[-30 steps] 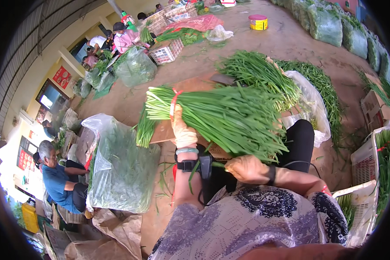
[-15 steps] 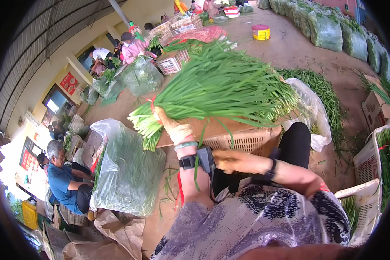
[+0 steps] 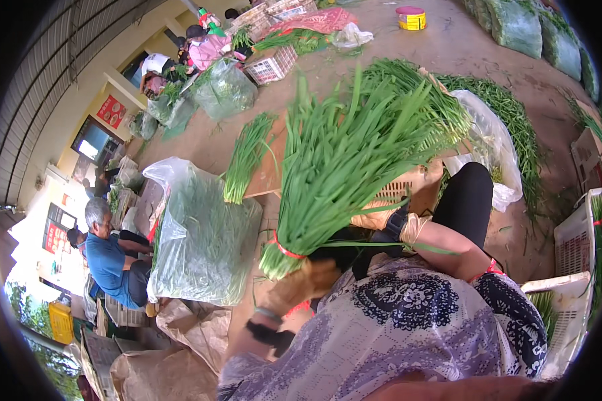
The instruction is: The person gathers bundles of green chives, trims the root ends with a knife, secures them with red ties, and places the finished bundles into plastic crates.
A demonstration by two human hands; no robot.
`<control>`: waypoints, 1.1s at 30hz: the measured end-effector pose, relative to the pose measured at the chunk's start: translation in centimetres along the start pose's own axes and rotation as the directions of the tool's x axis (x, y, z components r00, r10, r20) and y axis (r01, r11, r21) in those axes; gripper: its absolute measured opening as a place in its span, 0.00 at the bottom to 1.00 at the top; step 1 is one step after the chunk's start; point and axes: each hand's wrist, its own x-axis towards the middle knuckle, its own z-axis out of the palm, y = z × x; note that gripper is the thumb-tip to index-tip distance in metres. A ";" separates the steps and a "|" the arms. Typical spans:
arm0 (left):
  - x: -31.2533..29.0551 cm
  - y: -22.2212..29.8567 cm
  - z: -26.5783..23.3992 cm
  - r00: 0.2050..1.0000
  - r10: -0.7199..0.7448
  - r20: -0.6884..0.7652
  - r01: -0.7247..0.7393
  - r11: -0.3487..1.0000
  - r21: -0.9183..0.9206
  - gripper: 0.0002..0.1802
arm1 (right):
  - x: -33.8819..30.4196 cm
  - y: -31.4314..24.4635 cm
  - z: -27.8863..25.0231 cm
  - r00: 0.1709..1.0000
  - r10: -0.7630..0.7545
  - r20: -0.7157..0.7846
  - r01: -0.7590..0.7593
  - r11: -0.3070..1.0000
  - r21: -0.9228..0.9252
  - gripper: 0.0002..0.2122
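Clear plastic sack (image 3: pixel 204 234): stuffed with greens, it is sitting just left of the tied bunch, on the ground, slumping a little at its top.

Tied bunch of green chives (image 3: pixel 354 154): this is being held up at a slant, cut ends low and near the person's chest, leaf tips fanning up and to the right over the crate; a red band (image 3: pixel 284 249) is cinching it close to the cut ends.

Brown plastic crate (image 3: pixel 408 190): it is standing right behind the bunch, mostly hidden by the leaves (only a ribbed side is showing).

Loose smaller bunch (image 3: pixel 247 157): it is lying flat, up and left of the held bunch, well apart from both hands.

Left hand (image 3: pixel 308 281): gloved, it is clenching around the stalks just below the red band, carrying the weight.

Right hand (image 3: pixel 374 217): it is sitting behind the lower leaves, beside the crate, pressed against the bunch; whether its fingers are closing on the stalks I cannot tell.

Risk: the bunch looks top-heavy, and the single low grip is doing most of the work, so the leaves could be tipping sideways and bending or snapping. If the band is slipping toward the cut ends, stalks may be sliding out and scattering beside the sack.
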 end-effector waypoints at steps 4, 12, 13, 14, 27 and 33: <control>-1.3 9.4 6.0 0.946 -0.142 -0.292 0.324 0.447 0.834 0.50 | -1.1 -0.7 -0.7 0.999 -0.032 -0.017 0.031 0.998 -0.058 0.19; 10.6 14.2 7.1 0.841 0.518 -0.155 0.107 0.121 0.987 0.68 | 1.0 -2.8 0.8 0.953 -0.202 0.227 0.280 0.872 -0.401 0.22; 11.7 14.5 5.8 0.887 0.430 -0.170 -0.070 0.489 0.869 0.63 | 1.3 -2.7 0.9 0.928 -0.247 0.279 0.352 0.829 -0.436 0.22; 11.7 15.3 6.6 0.890 0.425 -0.167 -0.070 0.487 0.871 0.63 | 1.2 -2.8 0.7 0.894 -0.310 0.325 0.435 0.776 -0.456 0.22; 5.3 18.5 4.6 0.469 0.810 -0.353 -0.543 0.579 0.608 0.15 | -8.3 -7.2 -4.4 0.972 -0.081 -0.221 0.062 0.994 -0.092 0.34; 5.7 18.0 4.1 0.561 0.774 -0.294 -0.555 0.615 0.560 0.16 | -10.1 -9.6 -3.3 0.937 -0.304 -0.170 0.285 0.950 -0.130 0.35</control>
